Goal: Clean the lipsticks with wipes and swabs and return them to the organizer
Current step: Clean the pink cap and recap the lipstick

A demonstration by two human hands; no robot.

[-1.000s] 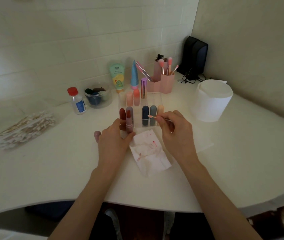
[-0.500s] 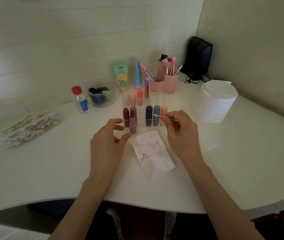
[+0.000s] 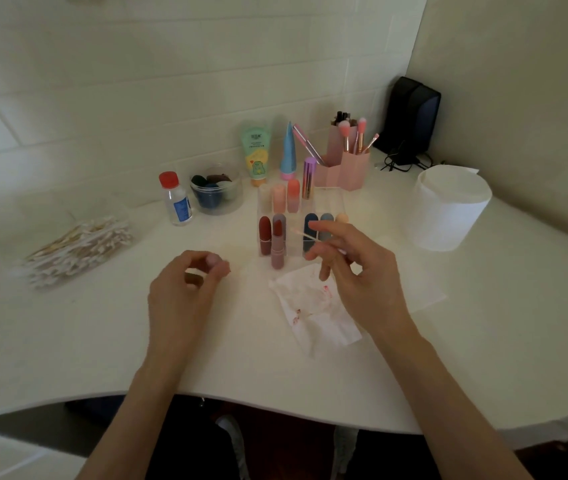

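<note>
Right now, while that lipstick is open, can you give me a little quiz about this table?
1. True or false: the right hand pinches a cotton swab.
2. Where does the stained wipe lie? A in a drawer; B on the table, in front of the organizer; C on the floor.
3. Fill in: the small bottle has a cap coloured ____.
Key: 1 true; 2 B; 3 red.

The table [image 3: 67,341] is white. The wipe [image 3: 313,306] is white, smeared pinkish-red. Lipsticks [image 3: 265,233] stand dark red, navy, grey-blue, peach; a cap [image 3: 211,260] is mauve. The holder [image 3: 353,169] is pink, the tube [image 3: 256,152] green, the bottle [image 3: 178,202] red-topped.
</note>
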